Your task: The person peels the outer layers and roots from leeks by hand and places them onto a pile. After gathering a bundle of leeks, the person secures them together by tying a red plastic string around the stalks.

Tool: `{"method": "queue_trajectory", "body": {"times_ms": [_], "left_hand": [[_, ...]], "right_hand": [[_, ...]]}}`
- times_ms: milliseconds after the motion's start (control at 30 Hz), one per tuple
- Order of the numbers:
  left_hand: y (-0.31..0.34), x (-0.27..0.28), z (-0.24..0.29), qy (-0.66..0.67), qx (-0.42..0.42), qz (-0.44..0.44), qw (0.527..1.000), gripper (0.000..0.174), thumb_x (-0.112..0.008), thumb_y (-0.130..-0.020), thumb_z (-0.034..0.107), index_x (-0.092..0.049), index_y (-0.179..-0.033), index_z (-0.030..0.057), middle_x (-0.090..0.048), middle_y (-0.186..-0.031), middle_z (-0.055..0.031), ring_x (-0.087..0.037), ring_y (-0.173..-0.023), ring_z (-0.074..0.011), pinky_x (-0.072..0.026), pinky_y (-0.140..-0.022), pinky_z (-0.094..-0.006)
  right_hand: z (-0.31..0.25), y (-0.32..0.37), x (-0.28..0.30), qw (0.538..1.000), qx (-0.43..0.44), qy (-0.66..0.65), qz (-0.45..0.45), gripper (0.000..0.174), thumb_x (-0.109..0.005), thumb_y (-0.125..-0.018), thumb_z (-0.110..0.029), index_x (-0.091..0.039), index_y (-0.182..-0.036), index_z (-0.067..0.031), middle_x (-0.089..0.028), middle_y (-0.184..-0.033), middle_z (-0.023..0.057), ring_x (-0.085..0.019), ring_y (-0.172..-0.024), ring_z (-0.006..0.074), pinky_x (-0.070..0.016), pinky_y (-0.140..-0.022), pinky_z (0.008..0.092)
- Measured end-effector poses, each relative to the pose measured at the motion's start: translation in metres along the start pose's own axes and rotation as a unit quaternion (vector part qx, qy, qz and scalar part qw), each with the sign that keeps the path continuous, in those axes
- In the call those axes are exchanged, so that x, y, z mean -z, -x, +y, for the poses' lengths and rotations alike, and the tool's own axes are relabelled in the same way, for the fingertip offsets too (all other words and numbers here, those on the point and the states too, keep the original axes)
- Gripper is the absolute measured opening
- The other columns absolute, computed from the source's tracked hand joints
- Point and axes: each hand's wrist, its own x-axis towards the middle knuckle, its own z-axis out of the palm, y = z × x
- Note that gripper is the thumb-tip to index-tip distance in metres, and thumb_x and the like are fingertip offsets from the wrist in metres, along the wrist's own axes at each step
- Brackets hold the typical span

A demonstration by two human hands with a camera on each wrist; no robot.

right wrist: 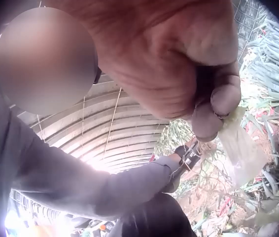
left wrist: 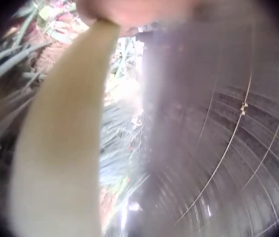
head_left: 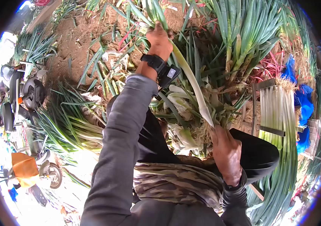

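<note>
One long green onion (head_left: pixel 189 71) runs slantwise between the two hands in the head view, its leaves at the top and its white root end lower right. My left hand (head_left: pixel 159 40) grips it where the stalk turns green. In the left wrist view the pale stalk (left wrist: pixel 63 133) passes close to the camera, below the blurred fingers. At the root end, the curled fingers of my right hand (head_left: pixel 226 152) pinch the tip. The right wrist view shows the fingertips (right wrist: pixel 209 121) against thin roots and the pale stalk (right wrist: pixel 240 148).
Peeled leaf scraps (head_left: pixel 183 101) lie heaped below the stalk, between the knees. A rack (head_left: pixel 267 83) at the right carries several cleaned green onions (head_left: pixel 277 109). Loose bunches lie left (head_left: pixel 79 128) and upper right (head_left: pixel 243 30). Scooters (head_left: pixel 36 90) stand far left.
</note>
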Motion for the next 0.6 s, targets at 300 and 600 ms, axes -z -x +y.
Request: {"method": "queue_trajectory", "body": {"times_ms": [300,600], "left_hand": [[-0.031,0.015,0.026,-0.183,-0.188,0.050,0.964,0.037,-0.058,-0.104,0.030,-0.051,-0.124,0.0003,-0.062,-0.086,-0.0107,-0.055,-0.059,-0.0134,-0.0464,-0.045,-0.0262],[0.002,-0.002,0.029,0.005,-0.221,-0.142,0.965,0.029,-0.065,-0.100,0.028,-0.047,-0.117,0.0126,-0.059,-0.083,-0.0045,-0.057,-0.055,-0.0187,-0.0494,-0.047,-0.0335]], "right_hand": [[0.043,0.088,0.033,0.993,-0.048,-0.007,0.106,0.016,-0.057,-0.099,-0.007,-0.068,-0.108,0.0009,-0.064,-0.070,0.0090,-0.063,-0.059,0.0148,-0.0491,-0.052,0.0358],[0.077,-0.044,0.042,0.913,-0.200,-0.218,0.281,0.027,-0.051,-0.108,-0.019,-0.067,-0.114,0.0009,-0.062,-0.072,0.0019,-0.051,-0.048,0.0058,-0.0373,-0.044,0.0230]]}}
